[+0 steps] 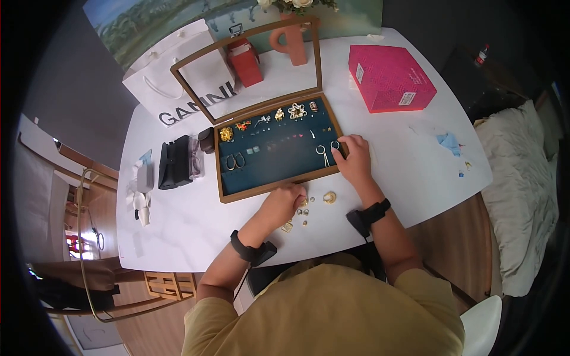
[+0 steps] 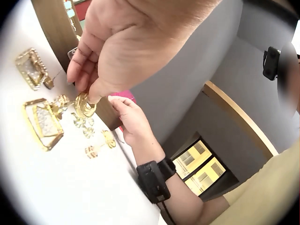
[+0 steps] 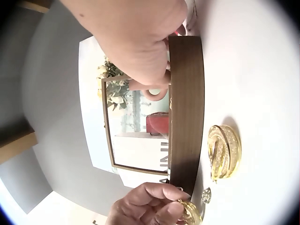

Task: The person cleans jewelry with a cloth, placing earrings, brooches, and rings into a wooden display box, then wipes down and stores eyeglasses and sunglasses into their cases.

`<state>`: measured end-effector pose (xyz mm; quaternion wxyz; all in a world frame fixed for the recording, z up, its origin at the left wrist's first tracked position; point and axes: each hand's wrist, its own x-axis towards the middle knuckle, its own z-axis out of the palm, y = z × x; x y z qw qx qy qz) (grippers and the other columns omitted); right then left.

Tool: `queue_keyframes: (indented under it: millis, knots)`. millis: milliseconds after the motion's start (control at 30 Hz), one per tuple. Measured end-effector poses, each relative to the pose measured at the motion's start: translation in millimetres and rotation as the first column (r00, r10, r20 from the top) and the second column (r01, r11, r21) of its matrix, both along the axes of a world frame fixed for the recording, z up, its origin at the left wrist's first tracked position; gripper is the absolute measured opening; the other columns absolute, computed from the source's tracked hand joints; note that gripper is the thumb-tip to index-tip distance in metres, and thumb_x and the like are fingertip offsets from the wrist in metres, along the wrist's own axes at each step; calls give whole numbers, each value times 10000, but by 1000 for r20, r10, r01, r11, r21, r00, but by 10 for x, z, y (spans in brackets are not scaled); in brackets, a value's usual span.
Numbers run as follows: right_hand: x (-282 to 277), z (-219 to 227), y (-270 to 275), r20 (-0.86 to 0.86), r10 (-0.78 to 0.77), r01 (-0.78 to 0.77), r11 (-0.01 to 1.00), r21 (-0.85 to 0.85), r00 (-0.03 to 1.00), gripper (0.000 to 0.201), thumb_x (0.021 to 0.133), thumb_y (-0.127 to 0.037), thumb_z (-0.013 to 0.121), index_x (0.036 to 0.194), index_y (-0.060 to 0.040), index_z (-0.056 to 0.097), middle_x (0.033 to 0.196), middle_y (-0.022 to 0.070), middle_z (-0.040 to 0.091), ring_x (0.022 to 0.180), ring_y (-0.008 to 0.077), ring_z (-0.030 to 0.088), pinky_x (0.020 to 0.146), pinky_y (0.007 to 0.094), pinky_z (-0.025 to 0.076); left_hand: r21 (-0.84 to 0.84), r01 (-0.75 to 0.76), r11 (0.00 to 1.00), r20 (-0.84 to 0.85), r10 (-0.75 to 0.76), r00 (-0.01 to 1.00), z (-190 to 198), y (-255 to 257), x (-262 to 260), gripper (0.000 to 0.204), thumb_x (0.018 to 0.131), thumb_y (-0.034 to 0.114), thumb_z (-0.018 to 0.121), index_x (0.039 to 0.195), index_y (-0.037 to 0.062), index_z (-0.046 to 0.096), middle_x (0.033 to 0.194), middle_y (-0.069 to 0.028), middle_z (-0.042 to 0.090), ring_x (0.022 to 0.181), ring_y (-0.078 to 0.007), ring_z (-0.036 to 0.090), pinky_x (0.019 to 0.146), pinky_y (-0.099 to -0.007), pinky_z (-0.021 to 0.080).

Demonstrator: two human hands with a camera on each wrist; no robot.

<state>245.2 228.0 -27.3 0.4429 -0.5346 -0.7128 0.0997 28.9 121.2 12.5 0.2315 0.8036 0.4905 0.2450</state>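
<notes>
A wooden jewelry box [image 1: 279,157] with a dark lining lies under its raised glass lid, holding rows of earrings and pins. At its front edge, my left hand [image 1: 280,204] pinches a gold hoop earring [image 3: 190,213] between thumb and fingertips. My right hand [image 1: 356,157] holds the box's right front corner, thumb over the rim beside a pair of hoop earrings [image 1: 322,155]. On the white table by the left hand lie a rectangular gold earring [image 2: 44,124], a smaller framed piece [image 2: 32,69] and several small earrings [image 1: 303,212]. A thick gold hoop [image 1: 329,197] lies between the hands.
A pink box [image 1: 392,80] stands at the back right, near a blue cloth [image 1: 449,143]. Behind the lid are a white paper bag [image 1: 184,74], a red box [image 1: 245,62] and a pink vase [image 1: 294,44]. A black case [image 1: 175,162] lies left of the jewelry box.
</notes>
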Motion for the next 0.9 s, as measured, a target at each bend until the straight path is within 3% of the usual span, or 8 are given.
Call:
queue_keyframes:
  millis: [200,300,433,533,633,733,833,900]
  knots:
    - [-52,-26,110,6,18,-17,996,-86,1000,280,755,-107,746,995,-74,605,1027,108,596,981,326,563,860,410,468,108,-144,984,37,141,989,162,244,103,204,794,124,736,932,11,637,845,-137,657,652,-260,662,620,-359,531]
    - [-59,35,70,-104,-11,-7,985,-172,995,270,755,-94,748,982,-84,601,1025,102,595,935,314,590,810,396,490,173,-180,968,-15,186,982,126,592,174,227,791,138,744,954,16,641,848,-135,654,650,-257,663,620,-354,532]
    - [21,-83,118,-173,10,-40,985,-169,985,196,756,-101,753,885,-75,607,944,85,612,859,310,613,737,395,497,212,-172,962,-75,191,979,92,955,378,272,772,167,763,969,22,645,886,-150,628,747,-316,652,683,-394,524]
    - [40,-72,130,-205,34,-45,998,-48,978,178,753,-93,749,858,-69,607,878,91,625,814,314,611,716,391,492,225,-125,966,-69,144,987,-60,1121,420,281,732,132,779,963,33,652,883,-154,611,773,-336,639,698,-409,514]
    - [22,9,157,-347,57,-8,990,140,936,146,798,-87,729,851,-46,599,805,78,651,709,231,623,654,328,494,193,-120,974,-71,136,988,-69,1158,420,273,713,94,779,951,37,657,880,-153,611,754,-329,635,694,-400,514]
    - [12,-2,165,-764,162,-349,933,-87,625,128,865,-102,688,850,-26,587,746,58,663,635,119,605,587,241,473,178,-129,976,-7,132,991,-108,1159,397,249,713,67,770,934,33,660,871,-152,613,735,-318,631,689,-385,513]
    - [103,250,53,-824,201,-617,758,-211,530,125,918,-124,636,865,-24,583,751,48,671,584,54,577,527,186,442,204,-133,970,73,121,990,-123,1146,422,222,726,61,761,922,31,662,851,-146,615,718,-304,634,679,-372,513]
    - [189,354,23,-817,218,-695,664,-277,534,116,917,-129,633,880,-31,586,750,56,675,566,62,577,510,186,433,263,-134,955,85,116,990,-138,1152,455,221,732,66,759,926,32,659,846,-139,616,711,-294,637,676,-364,515]
